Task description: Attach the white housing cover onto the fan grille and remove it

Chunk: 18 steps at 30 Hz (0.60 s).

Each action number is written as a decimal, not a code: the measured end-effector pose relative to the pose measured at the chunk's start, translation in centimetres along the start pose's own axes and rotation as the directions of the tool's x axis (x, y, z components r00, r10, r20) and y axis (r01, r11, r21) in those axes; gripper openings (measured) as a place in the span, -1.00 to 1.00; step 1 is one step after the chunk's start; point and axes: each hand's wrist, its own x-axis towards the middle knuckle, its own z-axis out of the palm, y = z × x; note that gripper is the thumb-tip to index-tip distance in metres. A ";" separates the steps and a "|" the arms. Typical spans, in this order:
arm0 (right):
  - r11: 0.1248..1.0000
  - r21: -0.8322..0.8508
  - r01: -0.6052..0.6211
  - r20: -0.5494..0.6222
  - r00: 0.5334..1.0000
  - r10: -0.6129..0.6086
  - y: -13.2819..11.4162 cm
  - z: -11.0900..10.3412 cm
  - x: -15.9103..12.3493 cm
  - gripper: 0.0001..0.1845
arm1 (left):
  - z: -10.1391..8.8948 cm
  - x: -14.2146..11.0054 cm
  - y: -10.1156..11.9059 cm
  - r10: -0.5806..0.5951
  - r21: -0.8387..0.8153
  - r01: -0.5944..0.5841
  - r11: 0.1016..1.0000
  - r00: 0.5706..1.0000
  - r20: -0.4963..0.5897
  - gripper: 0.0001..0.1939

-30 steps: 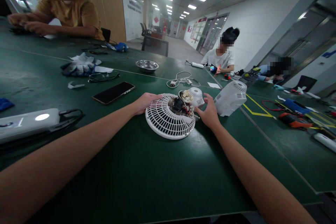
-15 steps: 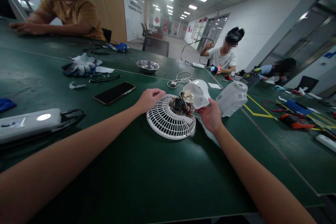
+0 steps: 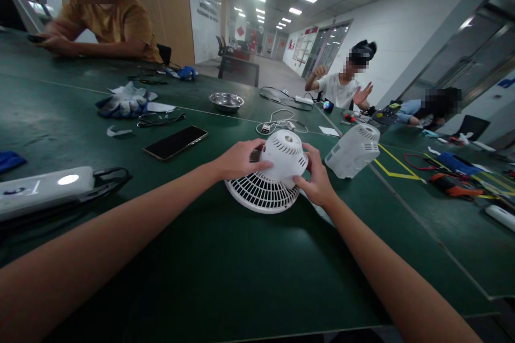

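Fingers: Left hand [image 3: 243,161] and right hand [image 3: 317,178] clasp a white cover [image 3: 284,156] at mid-frame, digits curved around opposite flanks, with both thumbs on the camera side.
Table [image 3: 241,278]: dark green, filling the lower frame and stretching back toward the co-workers.
Co-workers: one in an orange shirt [image 3: 131,19] leans on both forearms at upper left; another, in a white shirt [image 3: 337,88], has both hands raised at upper right.
Grille [image 3: 263,192]: round, white and slotted, lying directly below the cover, its near rim curving toward the bottom of the frame.
Housing [image 3: 354,151]: white and vented, standing right of centre, near the right hand but apart from it.
Cover: squarely between the two palms; both hands touch it, so neither is nearer. Its vented crown faces the top of the frame, the axis close to upright. Whether its lower edge sits on the grille or hangs just above cannot be told.
Phone [image 3: 176,142]: screen dark, left of centre, near the left wrist.
Thumbs: left lies along the cover's left flank; right meets its lower right edge.
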 end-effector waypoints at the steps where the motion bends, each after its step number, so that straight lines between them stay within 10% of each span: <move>1: 1.000 -0.008 0.006 0.013 1.000 -0.006 -0.1 -0.1 0.0 -0.11 | -0.1 0.0 0.0 0.009 0.037 -0.009 0.999 1.000 -0.001 -0.27; 18: 0.998 -0.030 -0.054 0.093 0.994 0.057 -2.3 -0.5 -0.1 -0.21 | -0.7 0.1 0.7 0.020 -0.021 -0.017 1.000 0.987 0.159 -0.39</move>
